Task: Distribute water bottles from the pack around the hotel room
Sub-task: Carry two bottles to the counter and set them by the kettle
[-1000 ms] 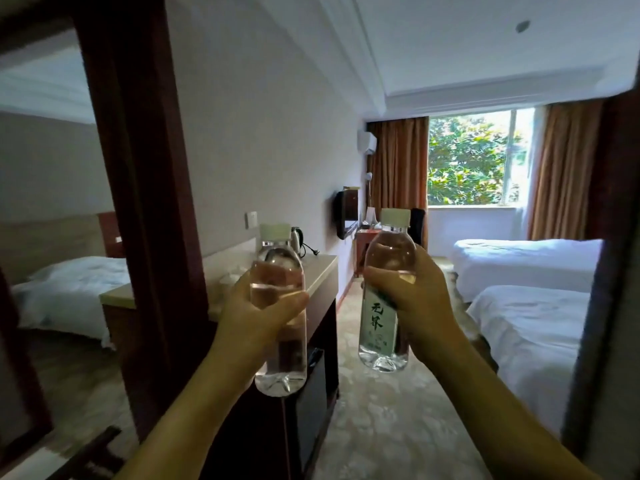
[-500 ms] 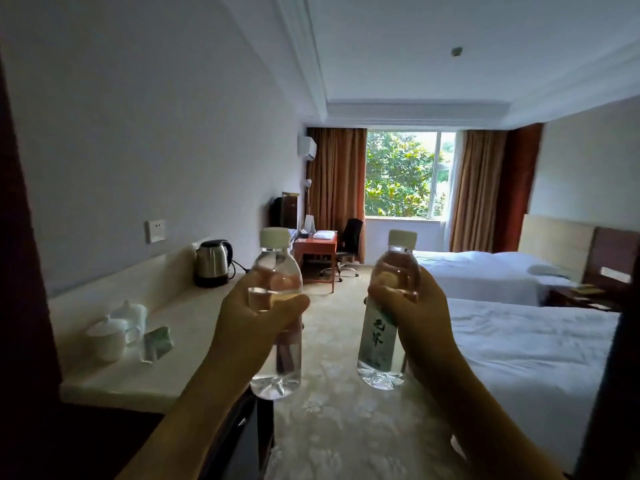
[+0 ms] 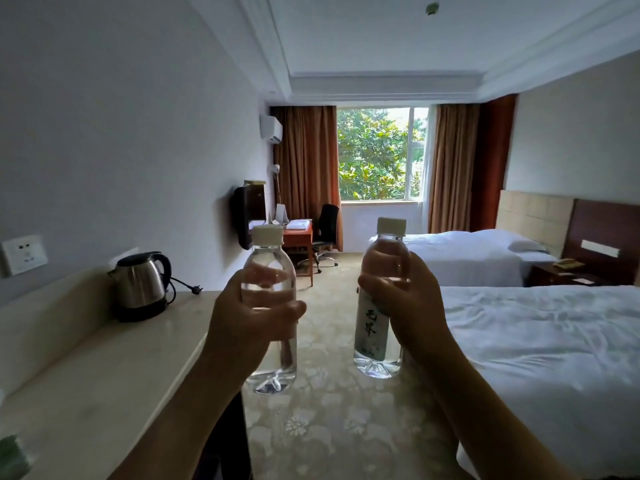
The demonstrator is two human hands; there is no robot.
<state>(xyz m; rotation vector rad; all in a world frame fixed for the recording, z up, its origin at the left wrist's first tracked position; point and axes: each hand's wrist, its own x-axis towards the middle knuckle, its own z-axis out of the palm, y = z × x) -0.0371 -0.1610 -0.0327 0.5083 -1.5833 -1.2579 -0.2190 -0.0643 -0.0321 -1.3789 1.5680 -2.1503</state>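
Countertop (image 3: 104,375) runs along the left wall, pale and smooth, with a wall socket (image 3: 24,254) above its back edge. A steel kettle (image 3: 142,285) with a black handle stands upright on it near the wall, its cord and plug (image 3: 195,289) lying loose on the surface beside it. At the bottom left corner a small green and white thing (image 3: 12,455) is too blurred to name.

The left hand (image 3: 249,327) is raised in front of the counter's edge, its fingers and thumb curled round the middle of a clear water bottle (image 3: 270,271). This bottle is upright, capped in white, held in the air over the carpet (image 3: 329,427).

Just beside it, apart and not touching, the right hand (image 3: 412,306) grips a second water bottle (image 3: 372,327) the same way, fingers wrapped round its upper half. It is also upright and capped, with a pale label bearing dark characters facing the camera.

Between and behind the bottles, at the far end of the room, a red-brown desk (image 3: 298,233) and a black office chair (image 3: 325,226) stand under a window (image 3: 377,154) with brown curtains.

On the right are two beds with white covers: the near bed (image 3: 554,358) just beside the right forearm, the far bed (image 3: 464,251) beyond it, and a dark nightstand (image 3: 554,275) between them at the headboards.
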